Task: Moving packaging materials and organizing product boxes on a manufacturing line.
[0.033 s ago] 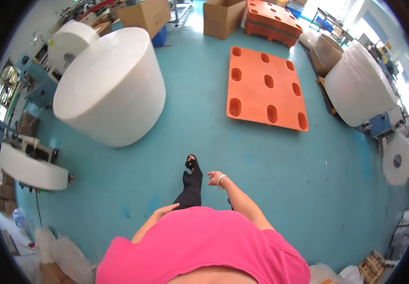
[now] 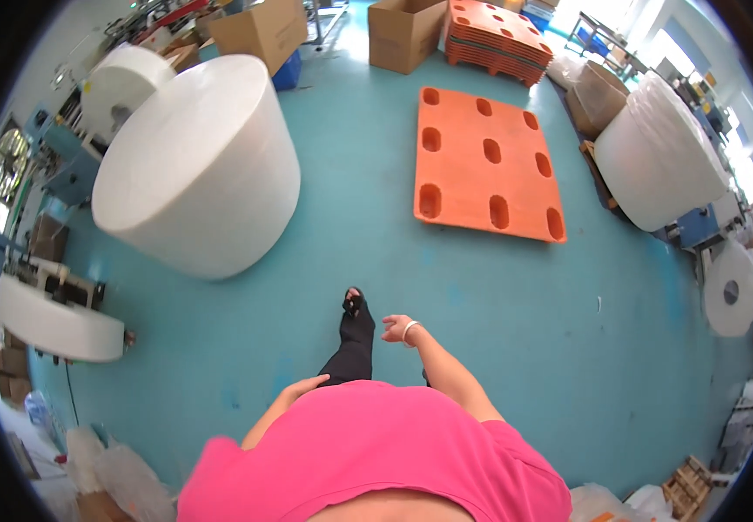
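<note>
My left hand (image 2: 311, 381) lies against the dark trousers (image 2: 347, 352) at my left thigh, fingers stretched out and partly hidden by the pink shirt (image 2: 376, 435). Nothing shows in it. Out in front of my body, above the floor, hangs my right hand (image 2: 397, 328), a white bracelet (image 2: 409, 333) at its wrist. Its fingers are loosely bent and apart, holding nothing. One foot in a black sandal (image 2: 354, 302) is forward. Ahead and to the right, an orange plastic pallet (image 2: 463, 178) lies flat on the floor, apart from both hands.
A large white roll (image 2: 211, 165) stands at the left, with a smaller roll (image 2: 59, 322) nearer. Beyond the pallet are stacked orange pallets (image 2: 497, 43) and an open cardboard box (image 2: 403, 35). A wrapped white roll (image 2: 659, 157) stands far right. Blue-green floor (image 2: 516, 348) lies between.
The large white roll and the pallet sit slightly further left in view. My forward foot appears marginally lower and further right. Both hands keep nearly the same place.
</note>
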Tool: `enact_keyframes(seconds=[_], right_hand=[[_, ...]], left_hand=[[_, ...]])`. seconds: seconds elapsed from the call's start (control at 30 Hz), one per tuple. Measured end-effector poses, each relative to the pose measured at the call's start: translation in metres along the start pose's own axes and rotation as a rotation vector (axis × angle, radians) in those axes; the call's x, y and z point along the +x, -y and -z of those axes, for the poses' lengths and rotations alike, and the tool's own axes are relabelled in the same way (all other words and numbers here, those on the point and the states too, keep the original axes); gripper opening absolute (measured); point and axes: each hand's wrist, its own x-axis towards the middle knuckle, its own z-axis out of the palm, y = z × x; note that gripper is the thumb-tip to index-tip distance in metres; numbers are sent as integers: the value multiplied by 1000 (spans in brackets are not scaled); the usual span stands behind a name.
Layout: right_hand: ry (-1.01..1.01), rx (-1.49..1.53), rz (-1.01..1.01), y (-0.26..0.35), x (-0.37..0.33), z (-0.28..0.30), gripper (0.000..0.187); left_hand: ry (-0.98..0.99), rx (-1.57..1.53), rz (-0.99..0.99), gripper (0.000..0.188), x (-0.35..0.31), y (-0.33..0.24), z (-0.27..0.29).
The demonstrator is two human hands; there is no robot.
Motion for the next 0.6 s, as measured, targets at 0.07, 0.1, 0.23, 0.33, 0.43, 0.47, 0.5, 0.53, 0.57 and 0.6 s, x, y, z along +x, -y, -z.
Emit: enact_keyframes(seconds=[0.07,0.1,0.23,0.33,0.43,0.47,0.5,0.53,0.57,0.6], right_hand=[[-42,364,-185,-7,36,42,51],[-75,403,-187,-8,52,59,51],[-344,-430,-367,-1,73,136,50],[-411,-10,-390,17,62,173,46],[-424,199,-422,35,67,199,40],[-380,180,-454,38,72,207,38],[-422,249,-500,40,82,212,32],[-462,311,-548,40,90,221,25],[-336,-122,-522,42,101,235,19],[-191,-562,-461,43,113,251,13]], left_hand=[[81,67,-76,33,55,-7,22],[130,105,-112,33,85,-20,36],[304,230,-239,33,190,-100,89],[198,-212,159,27,252,-248,113],[181,-406,-147,20,317,-368,126],[203,-332,-202,18,338,-402,132],[216,-261,-251,20,354,-433,141],[214,-265,-302,24,367,-462,148],[192,-274,-343,29,382,-483,156],[205,-215,-338,32,403,-495,161]])
